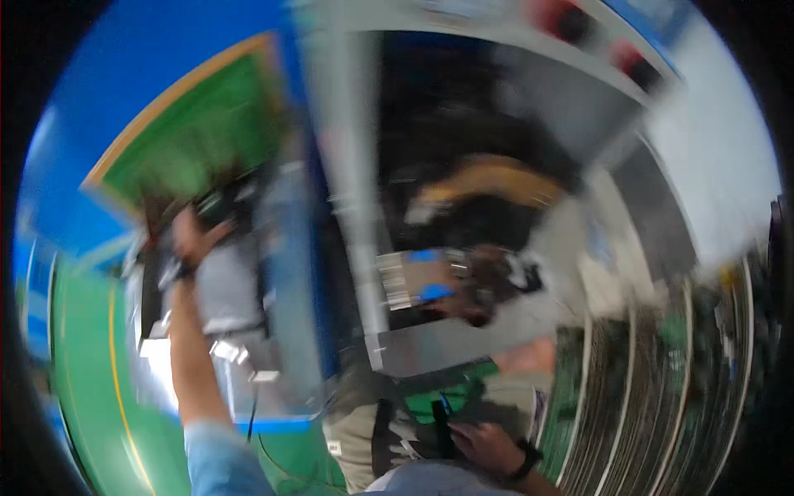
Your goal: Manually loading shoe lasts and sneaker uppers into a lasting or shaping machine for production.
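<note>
left hand (192,236) at 9 o'clock, at blurred dark parts (222,201), grip: can't tell | my right hand (490,448) at 5, by black bar (442,428), grip: can't tell | green panel (198,124) at 10 | orange curved part (496,178) toward 2

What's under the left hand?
Next to the left hand are blurry dark shapes, and a pale grey surface shows beside the wrist. Anything right under the palm is covered by the hand, so I can't tell what's there.
</note>
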Available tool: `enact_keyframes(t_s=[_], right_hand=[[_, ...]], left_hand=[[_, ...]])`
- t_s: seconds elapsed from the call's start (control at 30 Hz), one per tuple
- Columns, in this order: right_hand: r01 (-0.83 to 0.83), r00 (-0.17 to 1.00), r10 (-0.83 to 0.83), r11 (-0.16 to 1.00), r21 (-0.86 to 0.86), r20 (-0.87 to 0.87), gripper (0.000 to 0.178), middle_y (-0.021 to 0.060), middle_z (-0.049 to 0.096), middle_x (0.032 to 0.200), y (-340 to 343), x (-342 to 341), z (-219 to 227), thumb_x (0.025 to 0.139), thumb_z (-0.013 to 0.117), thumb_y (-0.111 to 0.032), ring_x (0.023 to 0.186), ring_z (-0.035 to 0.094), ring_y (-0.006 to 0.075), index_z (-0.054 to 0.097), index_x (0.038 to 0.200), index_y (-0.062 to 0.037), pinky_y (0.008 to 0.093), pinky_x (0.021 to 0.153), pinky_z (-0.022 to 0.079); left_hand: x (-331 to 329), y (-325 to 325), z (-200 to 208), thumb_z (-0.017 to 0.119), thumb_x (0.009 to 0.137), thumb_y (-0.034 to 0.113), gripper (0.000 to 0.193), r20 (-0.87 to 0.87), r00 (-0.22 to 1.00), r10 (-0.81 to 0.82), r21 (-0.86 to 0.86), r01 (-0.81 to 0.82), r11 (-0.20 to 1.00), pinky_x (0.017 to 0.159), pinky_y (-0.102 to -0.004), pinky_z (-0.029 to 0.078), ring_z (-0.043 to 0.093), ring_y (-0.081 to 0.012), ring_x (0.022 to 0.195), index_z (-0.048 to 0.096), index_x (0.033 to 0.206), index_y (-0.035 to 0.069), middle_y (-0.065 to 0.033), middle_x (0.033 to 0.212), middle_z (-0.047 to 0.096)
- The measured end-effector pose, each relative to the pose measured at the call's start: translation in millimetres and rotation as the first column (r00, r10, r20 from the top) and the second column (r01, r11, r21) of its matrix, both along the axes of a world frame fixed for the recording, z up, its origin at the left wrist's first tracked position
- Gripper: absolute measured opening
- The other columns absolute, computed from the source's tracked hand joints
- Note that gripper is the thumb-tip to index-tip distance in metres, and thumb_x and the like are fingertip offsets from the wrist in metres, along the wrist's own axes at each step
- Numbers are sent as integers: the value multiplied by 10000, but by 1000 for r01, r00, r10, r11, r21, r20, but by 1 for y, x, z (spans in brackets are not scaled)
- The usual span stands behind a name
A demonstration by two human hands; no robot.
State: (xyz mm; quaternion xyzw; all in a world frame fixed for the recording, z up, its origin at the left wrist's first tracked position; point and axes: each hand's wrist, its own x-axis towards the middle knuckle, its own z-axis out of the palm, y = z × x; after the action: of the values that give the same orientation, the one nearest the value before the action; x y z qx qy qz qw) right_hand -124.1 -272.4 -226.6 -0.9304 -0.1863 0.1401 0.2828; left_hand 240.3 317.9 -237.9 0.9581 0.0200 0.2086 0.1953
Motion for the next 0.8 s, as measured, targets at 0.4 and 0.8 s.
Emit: enact_keyframes(t_s=[0.4,0.8], right_hand=[[80,995,-69,984,156,-77,311,181,680,815,-24,20,-8,940,580,-277,729,677,391,631,1197,-110,513,606,529],[-8,993,-117,227,974,35,1101,237,407,1509,50,10,43,870,762,-323,1363,439,320,-11,1592,-17,420,1143,329]], left_hand=[[-90,28,-14,860,793,210,723,77,993,91,-295,-64,953,976,-402,511,624,-298,1127,501,1361,-56,-203,1258,633],[-373,-343,76,782,852,349,630,-8,858,-514,-964,130,233,899,-383,523,621,-257,1038,544,1299,-24,-129,1185,633]])
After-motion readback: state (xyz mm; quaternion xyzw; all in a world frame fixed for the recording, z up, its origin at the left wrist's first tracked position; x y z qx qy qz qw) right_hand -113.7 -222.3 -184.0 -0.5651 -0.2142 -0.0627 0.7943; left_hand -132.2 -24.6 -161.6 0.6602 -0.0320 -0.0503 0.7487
